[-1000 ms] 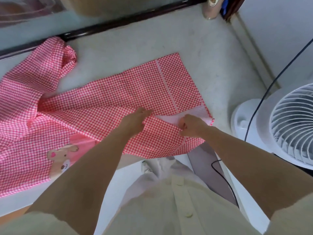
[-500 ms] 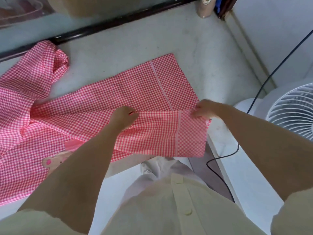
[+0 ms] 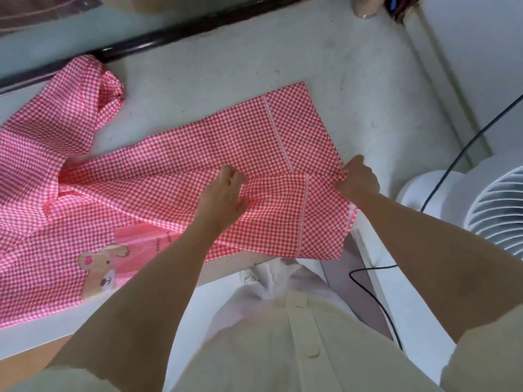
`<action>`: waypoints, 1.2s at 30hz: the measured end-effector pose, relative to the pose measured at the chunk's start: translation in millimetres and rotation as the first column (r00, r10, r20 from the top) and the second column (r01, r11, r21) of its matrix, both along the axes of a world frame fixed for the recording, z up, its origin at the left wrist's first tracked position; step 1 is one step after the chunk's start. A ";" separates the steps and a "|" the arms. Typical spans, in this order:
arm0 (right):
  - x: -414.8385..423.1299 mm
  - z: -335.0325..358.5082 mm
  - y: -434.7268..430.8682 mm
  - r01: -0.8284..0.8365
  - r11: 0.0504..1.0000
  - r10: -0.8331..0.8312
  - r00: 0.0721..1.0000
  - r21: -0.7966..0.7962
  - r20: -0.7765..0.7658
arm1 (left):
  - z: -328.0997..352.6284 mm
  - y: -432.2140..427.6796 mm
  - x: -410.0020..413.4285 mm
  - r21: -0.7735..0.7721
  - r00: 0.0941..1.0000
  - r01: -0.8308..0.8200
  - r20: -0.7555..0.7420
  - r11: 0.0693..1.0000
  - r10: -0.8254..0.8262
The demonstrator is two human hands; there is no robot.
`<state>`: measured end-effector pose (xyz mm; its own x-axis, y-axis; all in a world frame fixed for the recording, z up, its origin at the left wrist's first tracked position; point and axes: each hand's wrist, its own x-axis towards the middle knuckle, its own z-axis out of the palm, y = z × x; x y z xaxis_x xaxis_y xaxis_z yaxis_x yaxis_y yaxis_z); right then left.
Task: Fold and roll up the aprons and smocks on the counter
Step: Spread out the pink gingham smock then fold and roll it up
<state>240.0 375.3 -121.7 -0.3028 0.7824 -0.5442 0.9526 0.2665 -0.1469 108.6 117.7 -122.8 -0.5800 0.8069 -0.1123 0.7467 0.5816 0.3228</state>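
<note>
Pink-and-white checked smock (image 3: 169, 171) spread flat across the pale counter (image 3: 283, 52), reaching from the counter's left end to near its right end. One sleeve is bunched at the counter's far left, close to the black rail (image 3: 169, 35) that runs along the counter's back edge. Bear patch (image 3: 99, 267) on a pink pocket sits at the counter's front left. The smock's near flap is doubled over toward the middle of the counter, and its lower part hangs past the counter's front edge. Left hand (image 3: 223, 199) is at mid-counter, fingers curled down onto the folded edge and grasping the cloth there. Right hand (image 3: 358, 176) is near the counter's right end, pinching the hem corner of the same flap, with the fabric drawn taut between the two hands. A white stitched seam crosses the flap between them. White fan (image 3: 498, 205) stands just off the counter's right end; a black cable (image 3: 467, 145) runs past it and loops down below the counter's front right corner.
</note>
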 end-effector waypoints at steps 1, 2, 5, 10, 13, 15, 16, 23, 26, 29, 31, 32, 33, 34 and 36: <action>2.0 1.1 -2.2 0.013 1.000 -0.013 1.000 0.012 -0.027 | 0.3 -1.3 3.6 0.030 0.994 0.100 -0.043 0.995 -0.098; 5.6 1.2 -5.1 -0.004 0.999 0.006 0.998 0.041 -0.066 | 1.1 -2.2 9.1 0.032 0.979 0.201 -0.048 0.979 -0.199; 20.0 -0.7 -10.7 -0.187 0.963 0.225 0.954 0.196 -0.196 | -7.7 -5.9 26.0 -0.196 0.873 0.486 0.135 0.851 -0.468; 49.3 -8.0 -16.0 -0.429 0.805 0.540 0.816 0.409 -0.206 | -21.1 -23.3 41.1 -0.355 0.818 0.528 -0.030 0.771 -0.574; 71.7 -10.1 -27.4 -0.533 0.770 0.622 0.751 0.351 -0.222 | -16.8 -20.3 42.3 -0.331 0.828 0.513 -0.054 0.792 -0.558; 88.0 -11.7 -35.3 -0.627 0.734 0.676 0.713 0.261 -0.187 | -10.8 -15.8 42.1 -0.310 0.848 0.509 0.022 0.803 -0.529; 94.0 -13.6 -37.8 -0.647 0.729 0.683 0.707 0.223 -0.184 | -7.6 -13.8 40.9 -0.267 0.872 0.484 0.066 0.833 -0.485; 86.0 13.2 -35.7 -0.483 0.875 0.460 0.808 0.035 -0.368 | 21.5 5.1 12.2 0.148 0.964 -0.054 0.265 0.988 0.013; 63.2 28.8 -24.6 -0.242 0.959 0.136 0.847 -0.146 -0.513 | 32.9 24.7 -16.8 0.147 0.928 -0.223 0.334 0.964 0.164; 35.0 33.9 -4.9 -0.025 0.938 -0.182 0.813 -0.347 -0.553 | 38.1 42.4 -46.7 0.129 0.892 -0.324 0.371 0.937 0.257; 16.2 34.7 10.4 0.015 0.915 -0.253 0.799 -0.403 -0.545 | 39.4 53.6 -65.8 0.090 0.867 -0.369 0.392 0.925 0.308; 8.8 33.6 16.6 -0.002 0.915 -0.240 0.801 -0.404 -0.548 | 37.9 58.4 -74.1 0.068 0.865 -0.371 0.390 0.926 0.317; -0.8 33.7 23.1 -0.008 0.912 -0.237 0.805 -0.410 -0.543 | 36.2 64.8 -84.2 0.047 0.865 -0.370 0.382 0.928 0.325; -7.3 31.9 27.1 0.002 0.898 -0.265 0.799 -0.440 -0.539 | 34.8 69.9 -91.1 0.033 0.867 -0.368 0.374 0.929 0.330; -23.6 27.7 34.5 0.027 0.866 -0.312 0.810 -0.500 -0.496 | 33.6 83.2 -105.9 0.016 0.862 -0.391 0.358 0.920 0.359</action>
<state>216.4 409.8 -94.0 -0.5426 0.5590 -0.6270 0.6930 -0.1240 -0.7102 2.7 200.9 -89.1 -0.7786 0.5514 -0.2995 0.3118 0.7542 0.5780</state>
